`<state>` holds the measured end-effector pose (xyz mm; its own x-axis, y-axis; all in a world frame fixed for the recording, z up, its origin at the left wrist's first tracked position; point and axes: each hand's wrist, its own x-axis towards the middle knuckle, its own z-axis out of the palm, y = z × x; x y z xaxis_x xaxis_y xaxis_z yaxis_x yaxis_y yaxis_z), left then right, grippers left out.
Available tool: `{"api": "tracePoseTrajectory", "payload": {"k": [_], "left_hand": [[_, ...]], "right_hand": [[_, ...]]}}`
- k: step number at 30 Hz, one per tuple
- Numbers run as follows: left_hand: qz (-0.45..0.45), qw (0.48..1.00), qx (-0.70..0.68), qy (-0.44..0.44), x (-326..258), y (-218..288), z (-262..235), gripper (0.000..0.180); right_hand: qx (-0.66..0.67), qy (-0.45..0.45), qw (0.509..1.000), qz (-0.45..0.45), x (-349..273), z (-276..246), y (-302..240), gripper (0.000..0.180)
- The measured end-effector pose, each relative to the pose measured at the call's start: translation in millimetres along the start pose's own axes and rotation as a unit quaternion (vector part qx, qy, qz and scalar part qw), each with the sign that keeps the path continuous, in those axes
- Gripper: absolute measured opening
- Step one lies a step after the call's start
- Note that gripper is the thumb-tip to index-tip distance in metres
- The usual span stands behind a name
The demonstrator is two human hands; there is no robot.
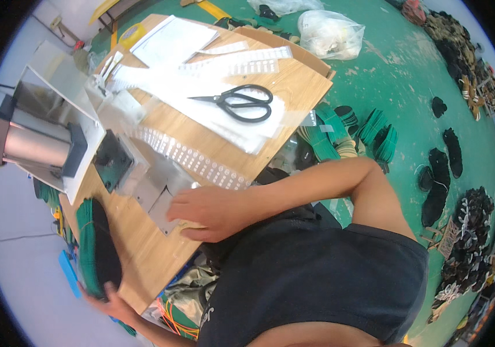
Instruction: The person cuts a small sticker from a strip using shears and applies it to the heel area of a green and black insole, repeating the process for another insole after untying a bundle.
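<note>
At the table's left edge lies a stack of shoe insoles (107,248), black on top with green layered sides. My left hand (117,306) grips the near end of this stack between thumb and fingers. Over the metal plate (163,211) of a small machine, my right hand (218,214) is closed, fingers curled toward the thumb. A small beige bit shows between them, too little to name. The machine (45,139) has a white frame and a silver cylinder. A strip of round labels (192,159) runs from the machine past my right hand.
Black-handled scissors (242,104) rest on white sheets (224,127) on the wooden table (299,81). Yellow tape (132,36) and papers (172,40) lie farther back. Bundled green insoles (325,133), a plastic bag (331,34) and black piles (470,231) are on the green floor.
</note>
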<state>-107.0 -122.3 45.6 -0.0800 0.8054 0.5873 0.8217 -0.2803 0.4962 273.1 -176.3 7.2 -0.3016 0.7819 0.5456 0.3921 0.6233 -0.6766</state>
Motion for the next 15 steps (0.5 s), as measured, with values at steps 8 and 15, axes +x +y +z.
{"api": "tracePoseTrajectory", "payload": {"k": [8,15], "left_hand": [[-0.150,0.938,-0.197,-0.241,20.6,-19.5,18.2,0.052],[-0.151,0.925,-0.266,-0.225,11.5,1.5,47.4,0.067]], "right_hand": [[0.203,0.034,0.941,0.270,70.1,120.2,24.7,0.047],[0.292,-0.119,0.934,0.166,113.4,141.1,1.7,0.051]]}}
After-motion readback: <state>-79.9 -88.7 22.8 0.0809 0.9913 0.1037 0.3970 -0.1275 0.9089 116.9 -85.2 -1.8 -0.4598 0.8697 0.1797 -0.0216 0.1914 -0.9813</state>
